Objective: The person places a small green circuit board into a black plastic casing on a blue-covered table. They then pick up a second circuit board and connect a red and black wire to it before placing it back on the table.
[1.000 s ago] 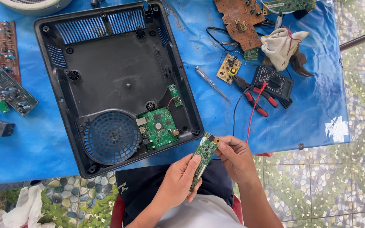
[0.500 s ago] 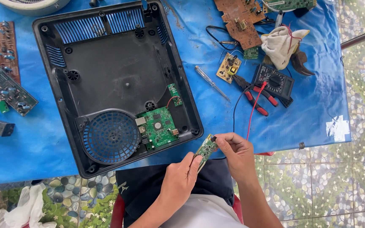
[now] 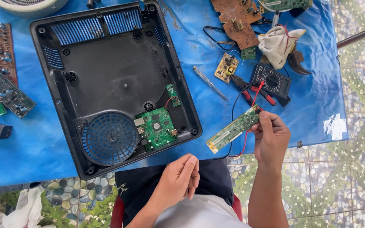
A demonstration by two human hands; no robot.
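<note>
My right hand point(image 3: 271, 137) pinches one end of a long, narrow green circuit board point(image 3: 233, 128) and holds it out over the blue table's front edge, tilted up to the right. My left hand point(image 3: 180, 179) rests low over my lap with fingers loosely together and nothing in it. A black plastic appliance casing point(image 3: 119, 80) lies open to the left, with a blue round fan grille point(image 3: 108, 137) and a square green circuit board point(image 3: 159, 126) in its near corner.
A screwdriver point(image 3: 210, 83), red-handled pliers point(image 3: 254, 93), a black multimeter point(image 3: 271, 82) with red and black leads, a small yellow board point(image 3: 227, 67), brown boards point(image 3: 237, 19) and a white cloth point(image 3: 279, 42) lie right of the casing. More circuit boards point(image 3: 3, 80) sit at the left.
The left hand has let go of the narrow green board and dropped toward my lap. The right hand has lifted the board up and to the right.
</note>
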